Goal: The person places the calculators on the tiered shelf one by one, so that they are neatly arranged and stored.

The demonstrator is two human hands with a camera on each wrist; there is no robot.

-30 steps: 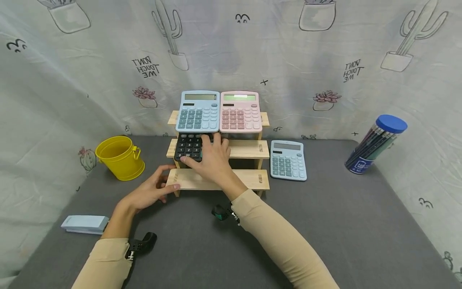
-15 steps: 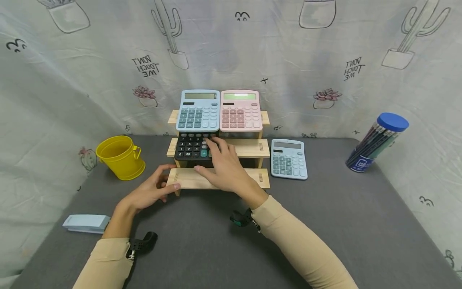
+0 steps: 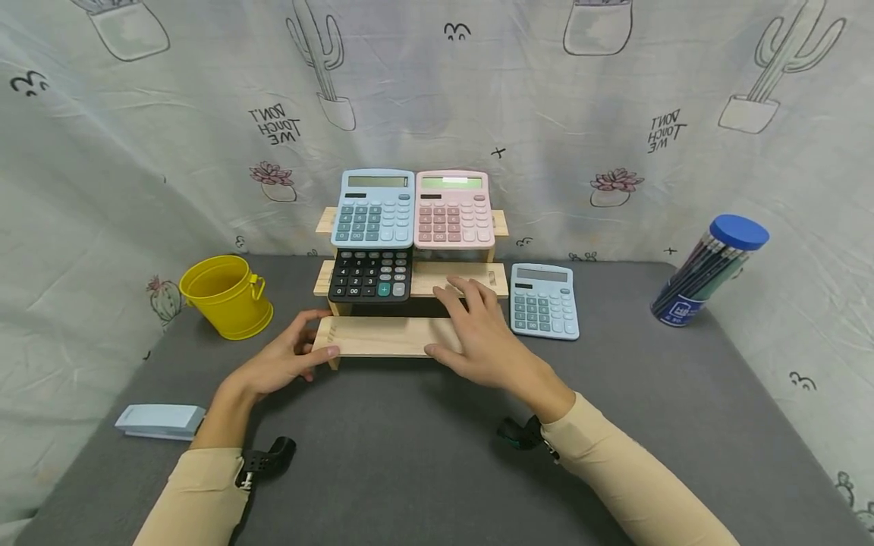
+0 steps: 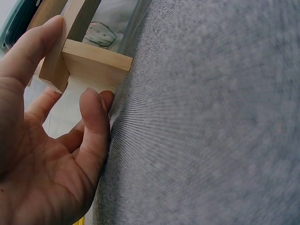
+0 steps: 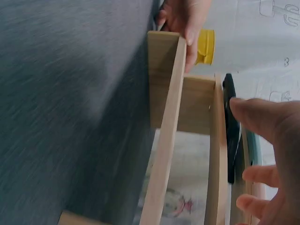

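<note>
A three-step wooden display stand (image 3: 389,337) is in the middle of the head view. My left hand (image 3: 283,358) pinches the left end of its lowest board, thumb at the front edge, as the left wrist view also shows. On the middle step, at the left, lies a black calculator (image 3: 371,275). Side by side on the top step lean a blue calculator (image 3: 373,208) and a pink calculator (image 3: 454,209). My right hand (image 3: 485,337) hovers over the stand's right part with fingers spread, holding nothing. Another blue calculator (image 3: 543,301) lies on the table right of the stand.
A yellow bucket (image 3: 228,298) stands at the left, with a pale blue stapler-like object (image 3: 161,422) nearer the front. At the right, a blue-lidded tub of pencils (image 3: 708,271) stands on the grey table (image 3: 382,470). A printed curtain (image 3: 423,91) hangs behind.
My right hand has let go of the black calculator and moved right and toward the front. The black calculator stays on the middle step. My left hand has not moved.
</note>
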